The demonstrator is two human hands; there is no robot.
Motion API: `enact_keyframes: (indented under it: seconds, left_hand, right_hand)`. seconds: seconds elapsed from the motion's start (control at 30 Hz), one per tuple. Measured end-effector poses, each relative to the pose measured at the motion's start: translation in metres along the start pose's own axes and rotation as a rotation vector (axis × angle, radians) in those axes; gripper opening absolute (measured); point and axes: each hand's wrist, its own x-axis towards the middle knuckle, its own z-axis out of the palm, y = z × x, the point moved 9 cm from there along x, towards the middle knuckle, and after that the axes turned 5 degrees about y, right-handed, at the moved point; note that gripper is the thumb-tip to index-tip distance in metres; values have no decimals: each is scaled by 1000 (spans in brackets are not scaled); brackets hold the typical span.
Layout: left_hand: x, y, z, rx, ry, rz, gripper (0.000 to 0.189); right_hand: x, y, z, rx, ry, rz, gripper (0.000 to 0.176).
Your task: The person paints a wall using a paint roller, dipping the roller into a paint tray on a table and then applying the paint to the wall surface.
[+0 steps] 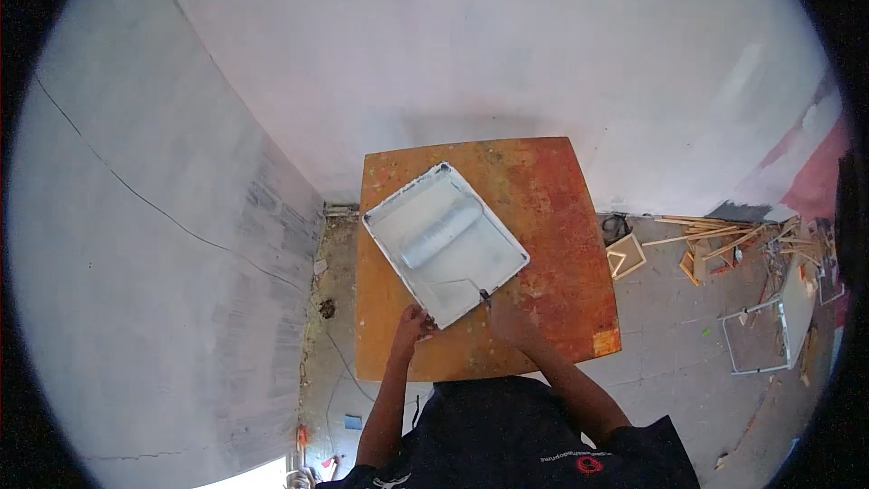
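Note:
A white paint tray (501,252) lies at an angle on a worn wooden table (552,217), its rim smudged dark in places. Inside it rests a paint roller (444,234) with a whitish sleeve, and its thin wire frame runs down toward the near edge. My right hand (514,323) is closed on the roller's handle, whose dark end shows just past the fingers. At the tray's near left corner, my left hand (414,324) has its fingers closed on the rim.
A pale wall (471,45) stands right behind the table, and another wall (163,217) runs along the left. Wooden strips (715,228), small frames (631,256) and a metal-legged piece of furniture (786,330) lie on the floor at right. A cable (344,358) trails at left.

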Motion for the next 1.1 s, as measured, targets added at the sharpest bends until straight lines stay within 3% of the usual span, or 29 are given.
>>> enact_keyframes:
  seconds: [0.07, 0.17, 0.27, 0.37, 0.47, 0.57, 0.67, 0.83, 0.9, 0.97, 1.07, 1.1]
  left_hand:
    - [2, -1, -1, 16, 4, -17, 25]
    - [1, 1, 1, -7, 18, -42, 26]
    - [0, -6, 1, -65, -2, -16, 26]
    - [1, -4, 1, -11, 20, -48, 25]
    - [5, -3, -1, -18, -5, 6, 24]
    - [7, -14, -4, -25, 6, -14, 23]
    - [0, -4, -2, -8, 56, -52, 24]
    - [10, -11, -2, -49, -13, 17, 28]
    - [15, -16, -4, -84, 14, -5, 27]
    - [12, -21, -5, -79, 43, -32, 26]
    - [9, -18, -4, -43, 65, -36, 26]
    - [10, -17, -3, -58, 62, -24, 25]
  right_hand:
    - [18, -16, -15, 86, 52, 44, 20]
    - [28, -39, -29, -54, 33, -36, 21]
    - [25, -36, -34, 99, -37, 121, 23]
    - [-5, -17, -26, 43, -156, 175, 26]
    - [-62, 4, -45, 161, -54, 306, 30]
    - [-103, -27, -101, 202, -272, 396, 32]
    - [-119, -20, -100, 97, -323, 342, 32]
    - [-71, -38, -99, 198, -178, 193, 30]
    - [-21, 9, -21, -43, -32, 38, 30]
    - [4, -51, -67, -81, -134, 101, 32]
    - [42, -48, -38, 9, -40, 44, 34]
    - [42, -39, -27, -38, -97, 63, 35]
